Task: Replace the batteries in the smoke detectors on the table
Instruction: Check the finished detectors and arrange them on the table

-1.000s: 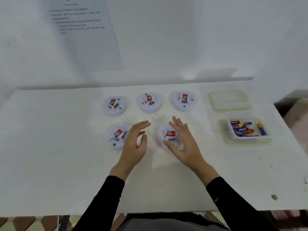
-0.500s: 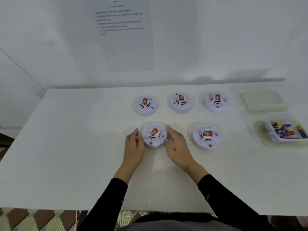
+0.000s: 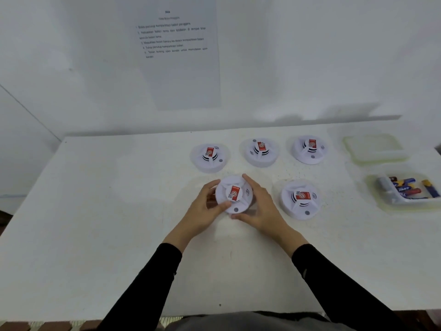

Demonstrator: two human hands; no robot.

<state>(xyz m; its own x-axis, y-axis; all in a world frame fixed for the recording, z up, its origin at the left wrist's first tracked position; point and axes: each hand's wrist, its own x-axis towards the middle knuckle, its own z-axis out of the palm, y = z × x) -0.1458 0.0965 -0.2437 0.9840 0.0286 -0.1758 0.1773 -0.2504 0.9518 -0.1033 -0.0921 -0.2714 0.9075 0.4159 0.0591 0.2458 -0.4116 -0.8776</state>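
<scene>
Several round white smoke detectors with red labels lie on the white table (image 3: 107, 211). The near left smoke detector (image 3: 233, 194) is gripped between both hands: my left hand (image 3: 205, 206) holds its left side and my right hand (image 3: 259, 206) wraps its right side and front. It looks raised slightly off the table. A second near detector (image 3: 300, 199) sits to the right. Three more lie in a back row: left (image 3: 210, 157), middle (image 3: 260, 151), right (image 3: 309, 149). A clear tray (image 3: 381, 201) at the far right holds several batteries (image 3: 405, 188).
A clear lid (image 3: 374, 148) lies behind the battery tray. A printed instruction sheet (image 3: 174, 51) hangs on the white wall behind the table. The table's front edge runs just in front of my body.
My hands left the near right detector, went to the near left one and closed on it. They now grip it from both sides. The view has shifted left.
</scene>
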